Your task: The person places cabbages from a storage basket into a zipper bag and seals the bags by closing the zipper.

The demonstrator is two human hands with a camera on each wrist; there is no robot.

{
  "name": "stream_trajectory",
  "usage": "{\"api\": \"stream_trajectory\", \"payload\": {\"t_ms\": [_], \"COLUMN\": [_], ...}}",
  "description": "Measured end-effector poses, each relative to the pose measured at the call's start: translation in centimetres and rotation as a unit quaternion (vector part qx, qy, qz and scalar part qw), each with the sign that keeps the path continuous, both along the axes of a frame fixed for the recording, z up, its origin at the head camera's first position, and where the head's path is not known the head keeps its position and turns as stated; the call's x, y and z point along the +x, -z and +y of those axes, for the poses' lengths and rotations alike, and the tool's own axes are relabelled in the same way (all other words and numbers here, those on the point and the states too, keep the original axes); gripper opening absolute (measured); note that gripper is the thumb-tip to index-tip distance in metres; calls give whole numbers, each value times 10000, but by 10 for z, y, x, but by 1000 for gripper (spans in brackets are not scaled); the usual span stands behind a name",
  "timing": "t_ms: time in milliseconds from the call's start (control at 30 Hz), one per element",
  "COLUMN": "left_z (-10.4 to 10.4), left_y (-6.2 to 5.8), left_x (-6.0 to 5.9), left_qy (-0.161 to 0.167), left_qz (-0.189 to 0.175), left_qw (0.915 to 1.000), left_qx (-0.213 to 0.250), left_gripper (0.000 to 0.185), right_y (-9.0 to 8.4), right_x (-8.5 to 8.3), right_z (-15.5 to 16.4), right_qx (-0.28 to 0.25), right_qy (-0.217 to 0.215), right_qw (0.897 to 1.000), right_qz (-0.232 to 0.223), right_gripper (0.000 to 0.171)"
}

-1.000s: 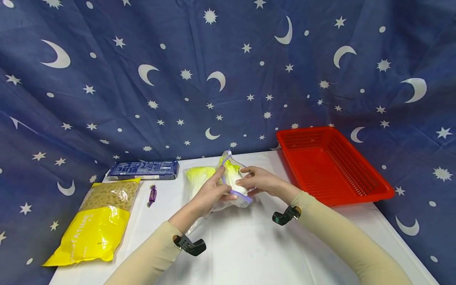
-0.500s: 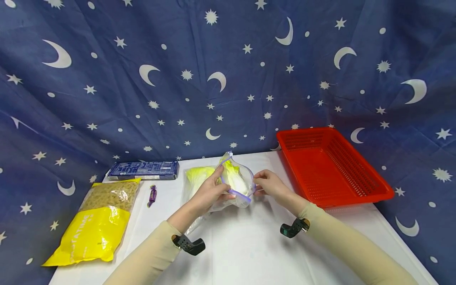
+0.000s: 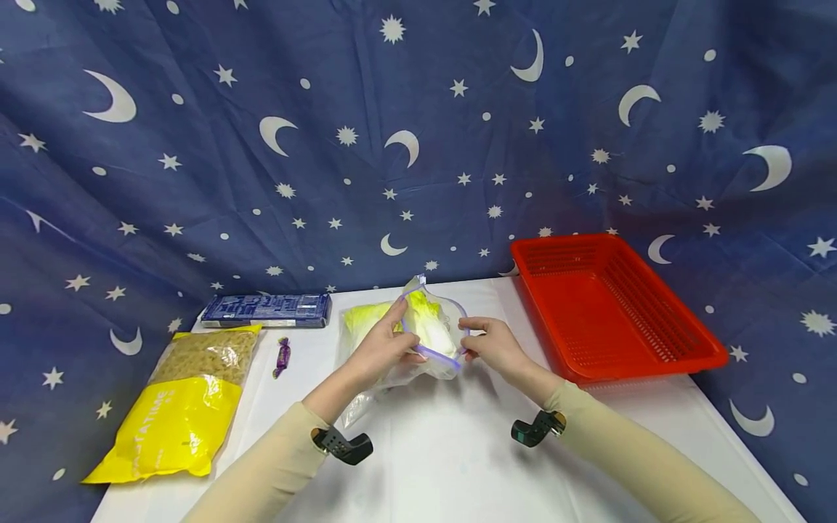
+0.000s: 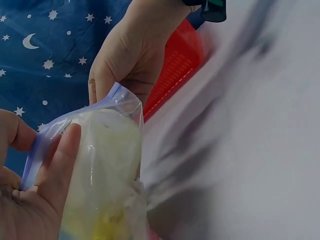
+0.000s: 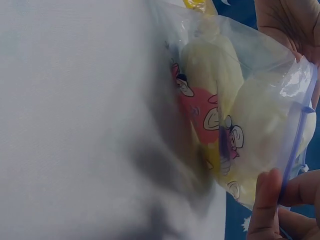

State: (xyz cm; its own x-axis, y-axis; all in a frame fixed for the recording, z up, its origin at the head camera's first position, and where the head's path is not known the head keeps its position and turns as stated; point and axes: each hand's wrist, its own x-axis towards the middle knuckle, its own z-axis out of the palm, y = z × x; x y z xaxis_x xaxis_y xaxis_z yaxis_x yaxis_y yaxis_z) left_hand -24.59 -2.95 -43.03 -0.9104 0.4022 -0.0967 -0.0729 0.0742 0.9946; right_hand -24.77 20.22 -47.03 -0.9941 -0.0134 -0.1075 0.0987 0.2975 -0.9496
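Note:
A clear zip bag (image 3: 399,378) with a purple closure strip lies tilted on the table, its mouth spread apart. One small Chinese cabbage (image 3: 434,330) shows through the mouth, white base toward the person. A second pale cabbage (image 5: 212,75) lies beside it, inside the bag. My left hand (image 3: 382,352) holds the left side of the mouth, thumb and fingers around the rim, as the left wrist view shows. On the right side of the rim, my right hand (image 3: 493,349) pinches the purple strip (image 5: 297,145) between thumb and fingers. Cartoon figures are printed on the bag.
At right stands a red plastic basket (image 3: 615,319) with perforated sides. A yellow pasta bag (image 3: 179,414) lies at left, near a purple wrapped candy (image 3: 282,357). A flat blue box (image 3: 264,311) lies at the back, before the starry curtain (image 3: 314,145).
My right hand has drawn back from the cabbage to the right side of the rim and pinches it. The bag's mouth has widened. My left hand stays nearly in place.

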Motion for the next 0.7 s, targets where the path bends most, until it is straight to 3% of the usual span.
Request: {"api": "stream_trajectory", "payload": {"t_ms": [300,700], "left_z": [-16,-29], "left_y": [-17,-41], "left_x": [-3,-11], "left_qy": [22,-187], "left_qz": [416,188], "left_qw": [9975,9993], "left_qx": [-565,-245], "left_gripper": [76,74], "right_y": [-21,-53], "right_x": [1,-9], "right_z": [-7,-12], "right_qx": [505,511], "right_qy": [-130,-336], "right_qw": [9978,9974], "right_qz": [402,386], "right_gripper": [52,51]}}
